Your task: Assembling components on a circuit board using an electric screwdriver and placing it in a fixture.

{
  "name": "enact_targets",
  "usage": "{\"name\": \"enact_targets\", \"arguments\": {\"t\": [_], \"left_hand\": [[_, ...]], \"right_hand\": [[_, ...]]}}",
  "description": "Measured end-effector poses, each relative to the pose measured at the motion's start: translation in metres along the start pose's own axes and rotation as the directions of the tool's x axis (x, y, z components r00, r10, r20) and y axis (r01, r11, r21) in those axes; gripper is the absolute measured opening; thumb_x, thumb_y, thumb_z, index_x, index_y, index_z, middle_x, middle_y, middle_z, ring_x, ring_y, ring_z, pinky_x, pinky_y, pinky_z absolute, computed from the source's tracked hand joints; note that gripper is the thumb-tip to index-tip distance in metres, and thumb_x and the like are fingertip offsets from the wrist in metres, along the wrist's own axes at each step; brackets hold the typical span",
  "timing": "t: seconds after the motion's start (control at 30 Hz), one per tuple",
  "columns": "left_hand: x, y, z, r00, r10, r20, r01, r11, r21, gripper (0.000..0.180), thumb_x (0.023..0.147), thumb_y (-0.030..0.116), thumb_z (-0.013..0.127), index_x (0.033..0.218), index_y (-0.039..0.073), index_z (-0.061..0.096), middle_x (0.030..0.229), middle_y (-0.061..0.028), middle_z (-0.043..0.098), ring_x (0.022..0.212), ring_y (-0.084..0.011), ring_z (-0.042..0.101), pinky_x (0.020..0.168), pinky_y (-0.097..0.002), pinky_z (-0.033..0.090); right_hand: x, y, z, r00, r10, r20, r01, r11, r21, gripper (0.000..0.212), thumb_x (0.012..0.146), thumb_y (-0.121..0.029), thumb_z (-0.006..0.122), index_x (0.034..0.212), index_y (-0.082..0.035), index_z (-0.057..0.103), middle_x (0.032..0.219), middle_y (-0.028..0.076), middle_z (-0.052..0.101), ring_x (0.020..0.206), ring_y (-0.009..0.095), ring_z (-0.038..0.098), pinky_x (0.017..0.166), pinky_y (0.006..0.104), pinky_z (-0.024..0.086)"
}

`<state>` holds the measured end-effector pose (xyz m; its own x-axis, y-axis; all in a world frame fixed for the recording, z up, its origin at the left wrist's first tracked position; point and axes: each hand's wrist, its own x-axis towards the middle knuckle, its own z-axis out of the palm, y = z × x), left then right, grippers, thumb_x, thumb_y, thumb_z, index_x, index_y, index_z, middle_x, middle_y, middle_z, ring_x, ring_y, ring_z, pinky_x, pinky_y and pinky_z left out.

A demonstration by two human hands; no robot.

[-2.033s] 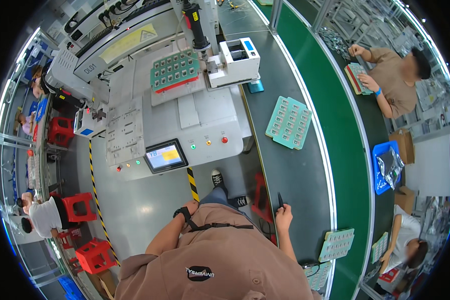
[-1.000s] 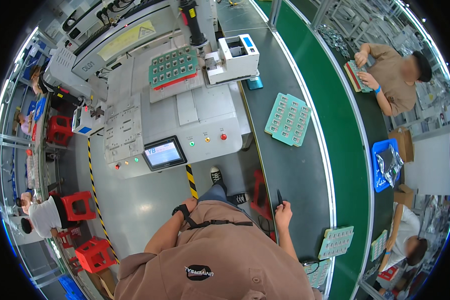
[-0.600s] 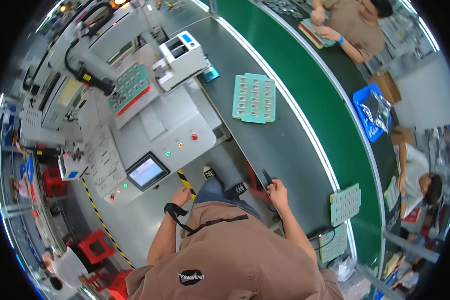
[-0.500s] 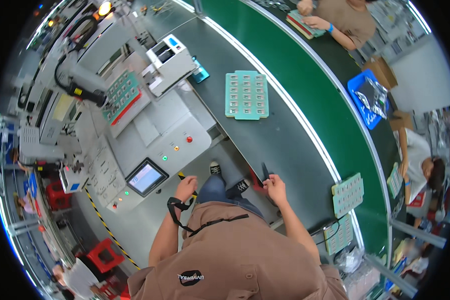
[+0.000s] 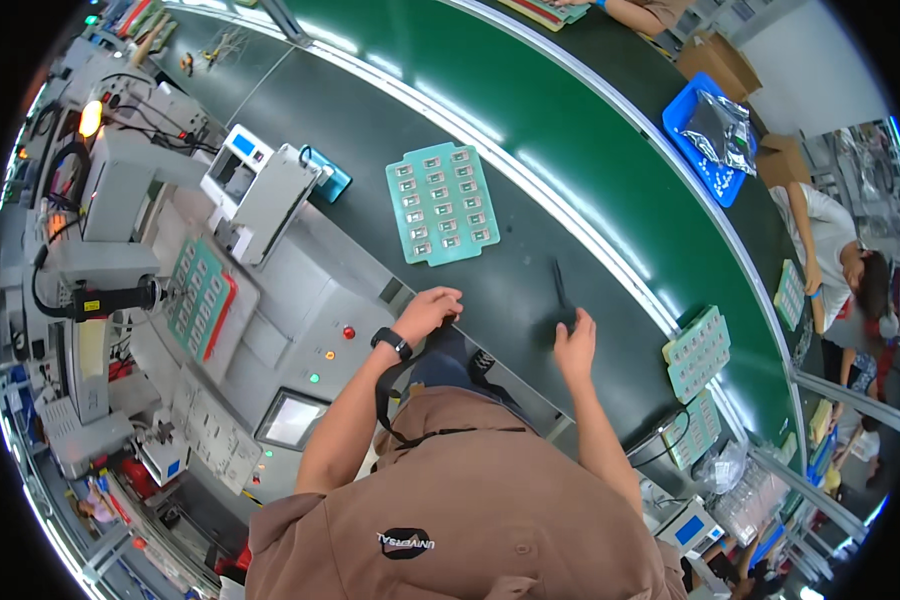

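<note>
My right hand point(image 5: 575, 345) is closed round the lower end of a slim black tool point(image 5: 560, 285), whose narrow end points away from me over the dark tabletop. Whether it is a pair of tweezers I cannot tell. By the table's near edge my left hand point(image 5: 430, 312) has its fingers curled inward; anything in them is hidden. A black band is on that wrist. Beyond the left hand a green tray point(image 5: 440, 222) lies flat on the table, with rows of small metallic parts in its pockets. Neither hand touches it.
On my left a machine holds another green tray point(image 5: 198, 295) under a black-cabled head point(image 5: 120, 300). A small white device point(image 5: 260, 190) stands at the table's edge. A green conveyor point(image 5: 570, 200) runs beyond; more trays point(image 5: 698, 352) lie at right. A co-worker point(image 5: 820, 240) sits across.
My view has turned, and the table and tray sit nearer. The left hand has come up to the table's edge. My right hand has reached over the tabletop with the black tool.
</note>
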<state>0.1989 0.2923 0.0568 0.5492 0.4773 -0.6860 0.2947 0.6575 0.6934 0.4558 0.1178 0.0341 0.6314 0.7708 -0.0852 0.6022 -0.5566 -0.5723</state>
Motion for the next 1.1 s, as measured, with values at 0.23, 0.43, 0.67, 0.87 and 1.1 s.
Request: {"name": "enact_targets", "arguments": {"t": [0.23,0.43,0.67,0.87,1.1], "left_hand": [[0.057,0.013,0.018,0.983,-0.180,0.024,0.167,0.842,-0.513,0.037,0.095,0.017,0.053,0.128,0.002,0.047,0.120,-0.0117,0.061,0.112,-0.0204,0.059,0.096,-0.0321,0.043],[0.072,0.016,0.025,0.984,-0.155,-0.086,0.048,0.699,-0.714,0.031,0.096,0.019,0.055,0.121,0.001,0.053,0.121,-0.0090,0.061,0.112,-0.0199,0.060,0.096,-0.0321,0.044],[0.083,0.011,0.029,0.974,-0.164,-0.153,-0.068,0.433,-0.899,0.023,0.096,0.012,0.056,0.115,-0.001,0.055,0.114,-0.0105,0.063,0.112,-0.0229,0.060,0.098,-0.0356,0.048],[0.083,0.012,0.029,0.957,-0.194,-0.215,-0.111,0.439,-0.892,0.023,0.096,0.011,0.055,0.116,-0.001,0.055,0.115,-0.0107,0.063,0.109,-0.0223,0.061,0.095,-0.0326,0.050],[0.084,0.027,0.041,0.934,-0.203,-0.293,-0.163,0.488,-0.858,0.024,0.096,0.011,0.056,0.116,-0.002,0.054,0.114,-0.0091,0.063,0.105,-0.0204,0.062,0.096,-0.0332,0.050]], "right_hand": [[-0.047,-0.004,-0.019,0.962,0.175,0.208,-0.177,0.984,-0.007,0.043,0.085,-0.004,0.059,0.125,0.001,0.046,0.115,0.021,0.051,0.093,0.032,0.061,0.081,0.0414,0.049],[-0.036,-0.025,-0.023,0.921,0.268,0.283,-0.265,0.963,-0.051,0.042,0.086,-0.002,0.057,0.126,0.000,0.046,0.116,0.020,0.051,0.083,0.028,0.063,0.079,0.0397,0.051],[0.028,-0.088,-0.028,0.927,0.145,0.347,-0.150,0.989,-0.012,0.039,0.087,0.001,0.055,0.125,0.000,0.048,0.106,0.020,0.055,0.081,0.030,0.064,0.072,0.0388,0.051],[0.162,-0.175,0.022,0.865,-0.389,0.316,0.373,0.921,0.113,0.039,0.082,-0.001,0.057,0.120,-0.005,0.054,0.119,0.016,0.057,0.110,0.033,0.055,0.094,0.0439,0.045],[0.287,-0.260,0.126,0.561,-0.569,0.601,0.674,0.736,0.067,0.033,0.079,-0.005,0.055,0.111,-0.006,0.062,0.113,0.013,0.063,0.111,0.030,0.057,0.089,0.0400,0.047]]}}
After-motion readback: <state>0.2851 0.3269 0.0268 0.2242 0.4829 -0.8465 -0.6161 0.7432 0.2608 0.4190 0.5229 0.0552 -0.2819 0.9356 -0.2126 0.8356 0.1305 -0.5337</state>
